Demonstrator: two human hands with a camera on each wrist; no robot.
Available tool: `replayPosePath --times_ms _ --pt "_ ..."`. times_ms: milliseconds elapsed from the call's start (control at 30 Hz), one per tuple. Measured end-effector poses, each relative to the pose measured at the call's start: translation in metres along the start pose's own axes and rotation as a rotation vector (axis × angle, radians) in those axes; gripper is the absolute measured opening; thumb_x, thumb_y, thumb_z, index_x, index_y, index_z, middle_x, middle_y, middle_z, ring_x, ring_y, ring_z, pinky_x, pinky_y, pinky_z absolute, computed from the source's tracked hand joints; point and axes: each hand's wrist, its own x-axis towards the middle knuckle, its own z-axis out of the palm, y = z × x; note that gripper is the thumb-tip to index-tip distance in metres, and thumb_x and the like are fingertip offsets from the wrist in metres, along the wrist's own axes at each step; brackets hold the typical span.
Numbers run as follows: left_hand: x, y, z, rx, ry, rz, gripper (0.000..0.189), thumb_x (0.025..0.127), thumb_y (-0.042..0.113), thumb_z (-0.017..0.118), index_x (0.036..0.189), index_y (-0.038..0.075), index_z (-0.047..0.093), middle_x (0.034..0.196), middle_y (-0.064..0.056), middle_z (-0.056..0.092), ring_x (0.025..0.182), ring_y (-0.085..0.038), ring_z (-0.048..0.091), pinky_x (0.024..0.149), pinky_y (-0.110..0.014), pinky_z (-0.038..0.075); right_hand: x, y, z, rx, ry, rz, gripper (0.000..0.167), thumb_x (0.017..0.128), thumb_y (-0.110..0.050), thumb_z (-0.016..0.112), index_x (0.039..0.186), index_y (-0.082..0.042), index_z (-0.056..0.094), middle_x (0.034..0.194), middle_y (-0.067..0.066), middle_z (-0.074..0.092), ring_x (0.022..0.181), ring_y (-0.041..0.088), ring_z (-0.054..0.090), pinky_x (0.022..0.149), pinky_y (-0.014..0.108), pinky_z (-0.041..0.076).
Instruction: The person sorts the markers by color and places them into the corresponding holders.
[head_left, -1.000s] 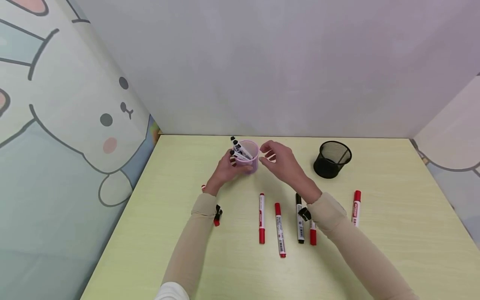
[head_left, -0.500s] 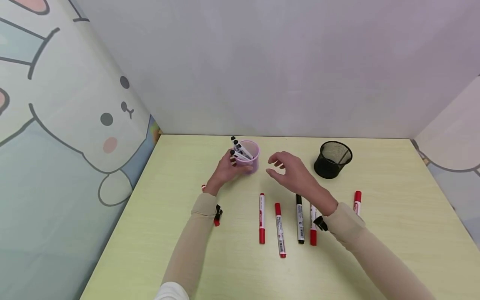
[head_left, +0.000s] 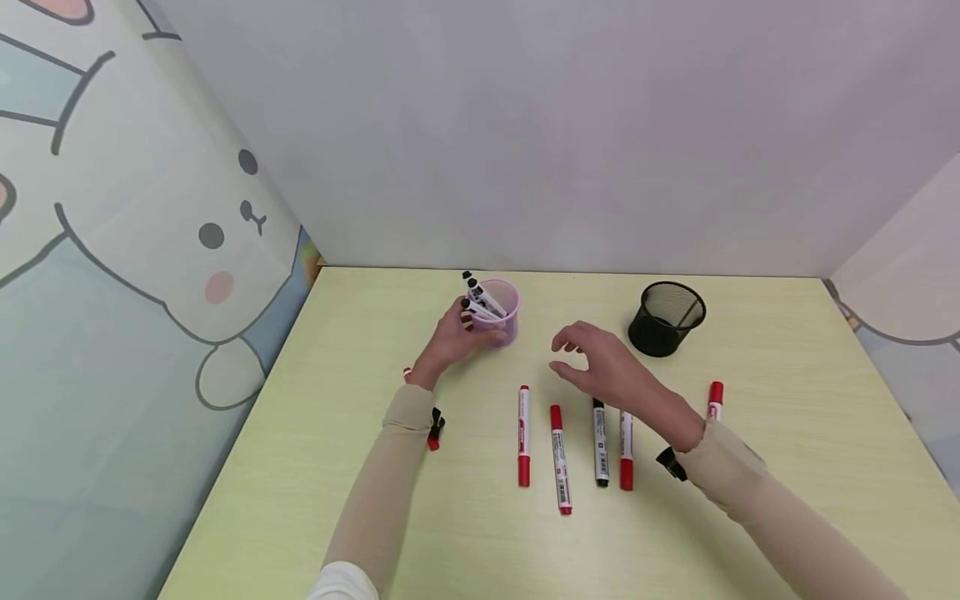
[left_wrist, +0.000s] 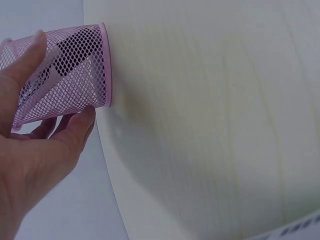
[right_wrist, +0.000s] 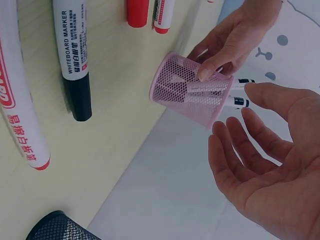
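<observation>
A pink mesh pen cup point(head_left: 507, 332) stands near the table's back edge, with whiteboard markers point(head_left: 489, 300) leaning in it, their black ends up. My left hand point(head_left: 450, 337) grips the cup's side, its thumb and fingers around the mesh point(left_wrist: 75, 60) in the left wrist view. My right hand point(head_left: 611, 371) hovers right of the cup, holding nothing, its fingers loosely bent and apart from the thumb. Below it lie a black marker point(head_left: 601, 450) and a red marker point(head_left: 626, 462), whose upper ends it partly covers in the head view.
Two more red markers point(head_left: 523, 433) lie left of the black one. Another red marker point(head_left: 716, 398) is partly behind the right sleeve. A red end point(head_left: 433, 444) shows beside the left wrist. A black mesh pen cup point(head_left: 660, 333) stands back right, near the wall point(head_left: 570, 167).
My right hand has drawn away from the pink cup, to the right and toward the front edge, its fingers still loose. The left hand stays on the cup.
</observation>
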Motion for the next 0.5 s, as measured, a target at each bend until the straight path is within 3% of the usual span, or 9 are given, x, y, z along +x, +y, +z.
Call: replayPosePath --times_ms 500 --pt "0.003 -0.002 0.001 0.014 0.001 -0.012 0.087 0.083 0.018 0.089 0.151 0.004 0.037 0.148 -0.020 0.049 0.136 -0.040 0.050 0.111 -0.045 0.045 -0.022 0.015 -0.006 -0.079 -0.117 -0.048 0.029 0.084 -0.001 0.083 0.108 -0.008 0.068 0.105 0.005 0.067 0.099 0.029 0.065 0.081 0.045 0.060"
